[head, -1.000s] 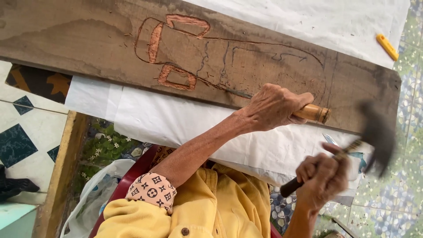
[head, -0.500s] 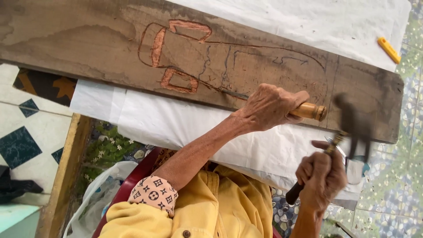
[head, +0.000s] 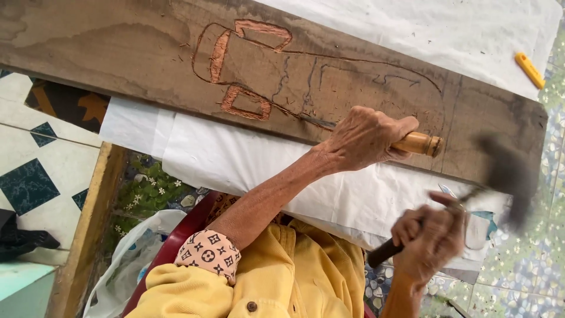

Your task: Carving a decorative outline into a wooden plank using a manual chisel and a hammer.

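My left hand (head: 365, 138) is shut around the wooden handle of a chisel (head: 421, 143), whose metal blade rests on a long brown plank (head: 118, 53). The blade tip lies on a drawn and partly carved outline (head: 247, 65) with reddish cut grooves. My right hand (head: 429, 238) grips the dark handle of a hammer (head: 382, 253). The hammer's head (head: 509, 176) is blurred with motion, a short way right of the chisel's butt end.
The plank lies on a white sheet (head: 235, 159) over a table. A yellow marker-like object (head: 529, 69) lies on the sheet at the far right. Patterned floor tiles (head: 35, 171), a wooden beam (head: 88, 224), a plastic bag (head: 123, 259) and a red chair (head: 182, 241) lie below.
The hammer head swung in toward the chisel's butt half a second ago and has drawn back to the right. My left hand and the chisel have stayed in place.
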